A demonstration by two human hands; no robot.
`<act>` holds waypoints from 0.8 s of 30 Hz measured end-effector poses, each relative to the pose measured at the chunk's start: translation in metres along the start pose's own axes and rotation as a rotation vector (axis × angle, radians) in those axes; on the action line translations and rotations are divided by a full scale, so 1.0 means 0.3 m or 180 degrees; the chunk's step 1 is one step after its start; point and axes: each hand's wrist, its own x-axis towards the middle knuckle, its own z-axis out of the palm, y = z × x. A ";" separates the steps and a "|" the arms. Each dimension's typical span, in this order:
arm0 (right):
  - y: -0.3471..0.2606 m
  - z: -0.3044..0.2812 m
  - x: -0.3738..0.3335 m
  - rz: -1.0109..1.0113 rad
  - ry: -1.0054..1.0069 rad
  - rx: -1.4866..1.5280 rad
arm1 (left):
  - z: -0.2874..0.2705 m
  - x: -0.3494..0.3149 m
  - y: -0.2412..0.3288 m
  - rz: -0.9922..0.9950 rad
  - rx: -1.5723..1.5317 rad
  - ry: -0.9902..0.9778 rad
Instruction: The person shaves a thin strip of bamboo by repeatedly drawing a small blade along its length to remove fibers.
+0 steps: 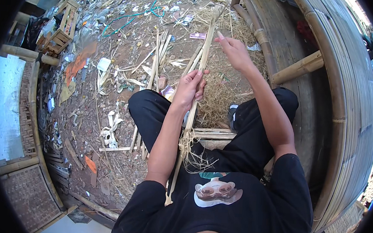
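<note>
My left hand (190, 88) is wrapped around a long, pale split bamboo strip (206, 47). This strip slants from the ground ahead, up between my knees, to my lap. Curled, frayed fibres (188, 147) hang from its nearer part. To the right of the strip's far part is my right hand (236, 55), its fingers curled. A small pale tip shows at its fingertips; whether it is a held object or part of the hand I cannot make out.
More split strips (156, 59) lie on the littered ground left of my legs. Shavings (217, 97) heap between my feet. A bamboo bench (341, 104) runs along the right. At the left stand a wooden crate (63, 25) and a woven panel (28, 196).
</note>
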 end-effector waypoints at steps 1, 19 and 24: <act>-0.015 -0.025 0.000 0.0065 0.0034 -0.0124 | 0.013 0.000 0.002 -0.0021 0.0022 0.0027; 0.089 -0.029 0.100 -0.0925 0.0338 -0.0681 | 0.073 -0.036 -0.056 -0.0114 0.0571 0.0186; 0.102 -0.017 0.123 -0.1296 0.0459 -0.0755 | 0.065 -0.017 -0.097 0.0060 0.0885 0.0521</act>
